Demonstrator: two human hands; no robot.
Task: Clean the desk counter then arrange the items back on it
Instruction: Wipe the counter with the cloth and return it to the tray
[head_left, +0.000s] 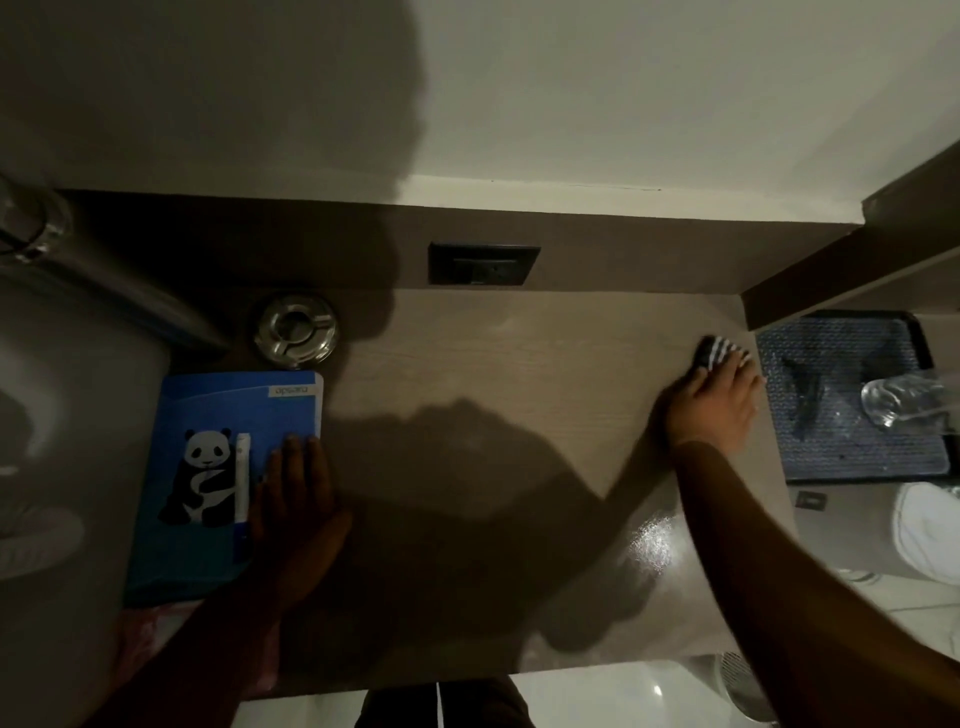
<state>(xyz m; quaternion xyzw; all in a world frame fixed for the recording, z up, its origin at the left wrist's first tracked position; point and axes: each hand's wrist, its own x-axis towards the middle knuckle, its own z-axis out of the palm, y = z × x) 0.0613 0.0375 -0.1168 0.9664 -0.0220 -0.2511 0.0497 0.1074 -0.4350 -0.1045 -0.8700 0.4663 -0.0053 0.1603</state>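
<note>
Wiping is underway: the right hand (714, 405) presses a striped cloth (712, 351) onto the desk counter (519, 374) far from the panda notebook (218, 467), where the left hand (298, 512) lies spread flat; a glass ashtray (295, 328) behind the notebook remains uncleared.

Blue panda-print notebook (228, 478), striped cloth (714, 352)

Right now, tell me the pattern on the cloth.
Black-and-white stripes, on the cloth under the right hand, head view.
</note>
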